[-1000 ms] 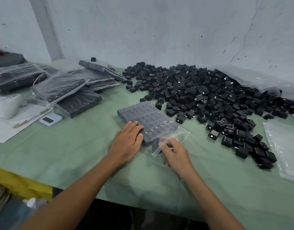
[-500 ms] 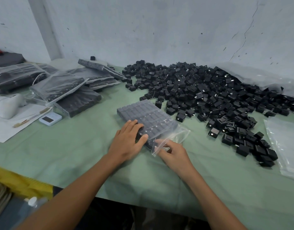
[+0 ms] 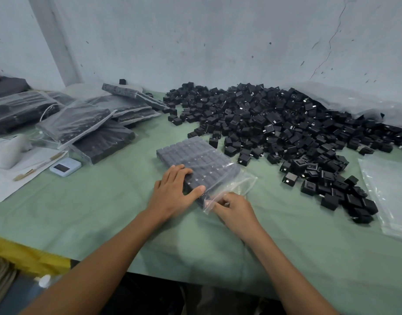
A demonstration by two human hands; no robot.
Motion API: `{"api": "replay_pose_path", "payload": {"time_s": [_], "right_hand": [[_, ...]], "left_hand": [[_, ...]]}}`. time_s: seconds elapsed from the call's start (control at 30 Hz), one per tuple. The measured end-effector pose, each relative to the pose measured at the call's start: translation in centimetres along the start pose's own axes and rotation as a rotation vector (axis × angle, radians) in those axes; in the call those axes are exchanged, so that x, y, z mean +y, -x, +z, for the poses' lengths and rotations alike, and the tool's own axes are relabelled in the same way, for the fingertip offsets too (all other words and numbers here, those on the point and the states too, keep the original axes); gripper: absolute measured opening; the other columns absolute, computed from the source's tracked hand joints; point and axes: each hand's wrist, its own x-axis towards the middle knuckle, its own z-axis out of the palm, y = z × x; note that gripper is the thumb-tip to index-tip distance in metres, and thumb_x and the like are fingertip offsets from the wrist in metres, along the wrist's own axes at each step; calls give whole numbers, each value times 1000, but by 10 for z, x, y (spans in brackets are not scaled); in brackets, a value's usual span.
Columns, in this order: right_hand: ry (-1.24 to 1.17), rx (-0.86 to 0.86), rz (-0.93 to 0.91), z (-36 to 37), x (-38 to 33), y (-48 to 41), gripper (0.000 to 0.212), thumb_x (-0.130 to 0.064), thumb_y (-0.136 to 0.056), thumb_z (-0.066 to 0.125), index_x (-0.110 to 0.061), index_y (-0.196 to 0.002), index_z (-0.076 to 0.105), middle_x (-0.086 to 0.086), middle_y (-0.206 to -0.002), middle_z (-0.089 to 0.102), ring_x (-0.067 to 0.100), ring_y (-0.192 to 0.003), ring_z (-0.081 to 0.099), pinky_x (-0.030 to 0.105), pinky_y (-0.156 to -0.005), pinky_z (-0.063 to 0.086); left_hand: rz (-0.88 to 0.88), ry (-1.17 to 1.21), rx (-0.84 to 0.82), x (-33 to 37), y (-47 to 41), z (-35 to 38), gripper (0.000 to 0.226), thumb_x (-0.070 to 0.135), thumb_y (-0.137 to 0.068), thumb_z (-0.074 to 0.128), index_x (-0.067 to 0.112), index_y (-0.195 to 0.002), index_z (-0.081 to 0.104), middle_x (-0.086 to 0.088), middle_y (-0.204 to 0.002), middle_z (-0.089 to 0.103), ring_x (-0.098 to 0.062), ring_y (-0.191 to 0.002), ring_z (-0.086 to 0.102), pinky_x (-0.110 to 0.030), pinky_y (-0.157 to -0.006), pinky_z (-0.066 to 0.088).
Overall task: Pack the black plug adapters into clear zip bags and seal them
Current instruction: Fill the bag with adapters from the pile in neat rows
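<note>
Clear zip bag [image 3: 200, 158] could seal crooked: left hand [image 3: 172, 192] presses flat on it, right hand [image 3: 235, 209] pinches its slack mouth.

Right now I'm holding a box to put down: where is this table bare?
Bare green cloth lies along the front edge, between the white paper and the left hand. Another patch lies right of the right hand, which pinches the filled zip bag, bordered by the loose adapters and the empty bags. Crowded: the back, with that heap and the packed bags.
</note>
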Motion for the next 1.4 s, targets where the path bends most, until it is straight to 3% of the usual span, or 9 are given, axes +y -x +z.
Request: {"api": "replay_pose_path", "payload": {"time_s": [0.2, 0.37, 0.47, 0.6, 0.73, 0.9, 1.03, 1.2, 1.4], "right_hand": [[66, -58, -103, -4, -1, 3, 29, -47, -89, 65, -21, -80, 73, -1, -75, 60, 13, -75, 58, 34, -73, 47], [118, -178, -120, -9, -1, 8, 19, -24, -87, 63, -27, -100, 77, -10, -89, 55, 0, -82, 53, 22, -83, 44], [56, -255, -73, -6, -7, 18, 29, -48, -73, 60, -35, -96, 72, -13, -101, 54, -5, -88, 55, 16, -82, 43], [93, 40, 26, 16, -17, 20, 45, -71, -67, 71, -28, -66, 55, -8, -84, 56, 8, -78, 55, 23, -65, 39], [336, 223, 30, 41, -27, 21, 40, -60, -74, 67, -22, -82, 60, -6, -97, 54, 19, -95, 54, 34, -75, 44], [310, 165, -29, 29, -20, 11, 23, -39, -81, 62, -25, -73, 45, -2, -98, 55, 25, -96, 56, 32, -69, 37], [425, 199, -69, 5, -11, 0, 15, -36, -85, 58, -28, -79, 48, -3, -102, 56, 23, -101, 52, 29, -70, 33], [297, 118, -74, -5, 4, -1, 37, -37, -86, 65, -26, -62, 39, 0, -85, 54, 31, -90, 52, 36, -82, 41], [323, 154, -73, 2, 12, 2, 26, -44, -91, 58, -22, -78, 61, -7, -99, 57, 25, -101, 46, 34, -90, 35]], "left_hand": [[-43, 58, -13, 0, -2, 1, 72, 85, -75, 35, 43, -133, 38, 13, -160, 24, -10, -151, 13, -46, -115, 20], [-60, 51, -29, -1, -4, 3, 76, 89, -71, 37, 43, -131, 37, 13, -161, 22, -10, -151, 10, -46, -115, 19], [-67, 41, -25, -1, -4, 4, 77, 89, -71, 36, 43, -133, 36, 13, -162, 20, -10, -152, 8, -46, -115, 18], [-66, 14, -12, 1, -3, 5, 78, 87, -73, 34, 42, -136, 34, 11, -162, 19, -9, -152, 7, -47, -116, 19], [-73, 40, -2, 1, -2, 4, 76, 84, -73, 36, 41, -136, 36, 12, -162, 21, -7, -152, 7, -45, -116, 19], [-71, 60, 26, 7, -3, 6, 76, 82, -73, 36, 37, -135, 40, 10, -161, 24, -9, -152, 8, -45, -116, 20], [-112, 34, 73, 25, -13, 15, 72, 79, -82, 46, 32, -136, 44, 5, -161, 27, -14, -152, 11, -44, -118, 17], [-95, 13, 112, 33, -20, 26, 72, 77, -83, 47, 31, -138, 42, 4, -164, 23, -15, -154, 7, -45, -119, 17], [-116, 45, 33, 29, -21, 25, 90, 88, -72, 34, 35, -144, 34, 9, -166, 13, -9, -153, -1, -47, -120, 17]]}}
